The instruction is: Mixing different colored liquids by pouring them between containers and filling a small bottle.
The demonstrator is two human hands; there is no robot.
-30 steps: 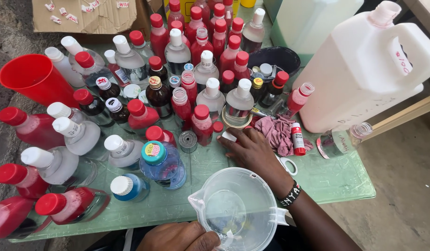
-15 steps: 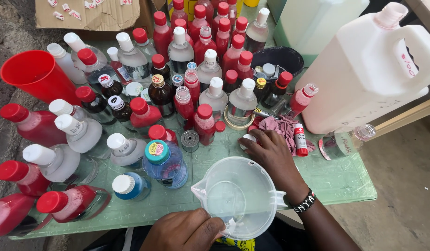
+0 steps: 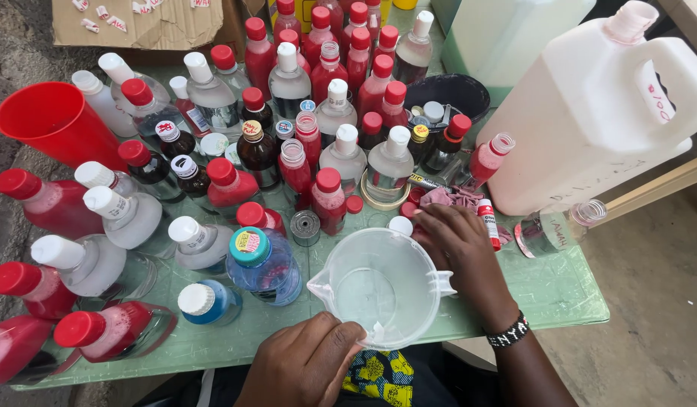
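My left hand (image 3: pixel 307 365) has its grip closed around the clear measuring jug (image 3: pixel 380 286); my right hand (image 3: pixel 463 249) rests spread on the counter (image 3: pixel 559 290) beside it.

Outdoor vendor's stall: crowded bottles (image 3: pixel 330 200) on a table (image 3: pixel 559 290).

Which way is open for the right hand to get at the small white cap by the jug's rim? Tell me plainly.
Probably yes, straight in: the right hand lies flat on the table, fingertips beside the white cap, with nothing between them. The clear measuring jug sits just nearer the person.
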